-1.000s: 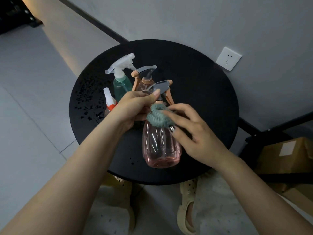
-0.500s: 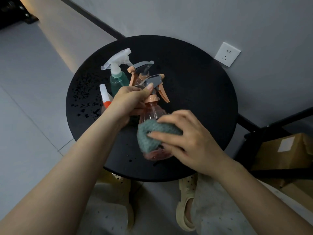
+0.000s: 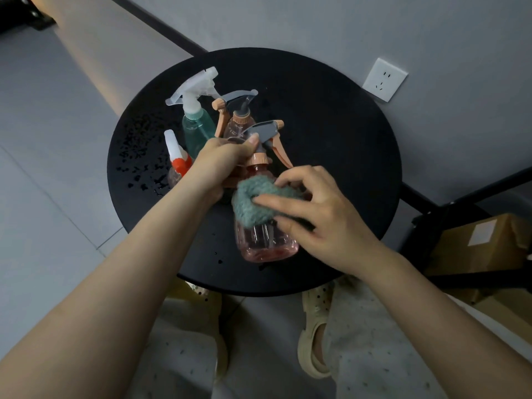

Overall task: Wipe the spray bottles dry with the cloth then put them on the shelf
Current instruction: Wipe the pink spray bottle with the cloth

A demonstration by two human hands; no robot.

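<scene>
Right now my left hand [image 3: 221, 162] is curled tight around the neck and trigger head of the pink spray bottle [image 3: 266, 240], thumb pressed up against the grey top of the sprayer, holding the bottle tilted above the round black table [image 3: 331, 133]. My right hand [image 3: 313, 214] pinches the teal cloth [image 3: 256, 203] against the bottle's shoulder: the index finger lies stretched across the fluffy fabric, the other fingers bend around the far side, and the thumb is tucked under where I cannot see it. The cloth is bunched into a thick wad, wrapped over the upper part of the clear pink body just below the peach collar, so only the lower half of the bottle shows beneath my right fingers.

Just beyond my left knuckles stand the other bottles, close together. A second pink bottle with a grey-and-peach trigger [image 3: 239, 119] sits directly behind my left thumb, a teal bottle with a white trigger head [image 3: 197, 125] stands to its left, and a small bottle with a white-and-orange nozzle [image 3: 175, 156] is nearest my left wrist (its lower part is hidden by my forearm). Water droplets [image 3: 138, 168] speckle the tabletop to the left of that small bottle, and a few more lie under my left forearm.

Off past my right hand, a white wall socket [image 3: 384, 79] sits on the grey wall, and a cardboard box [image 3: 483, 240] rests beside a black frame on the floor.
</scene>
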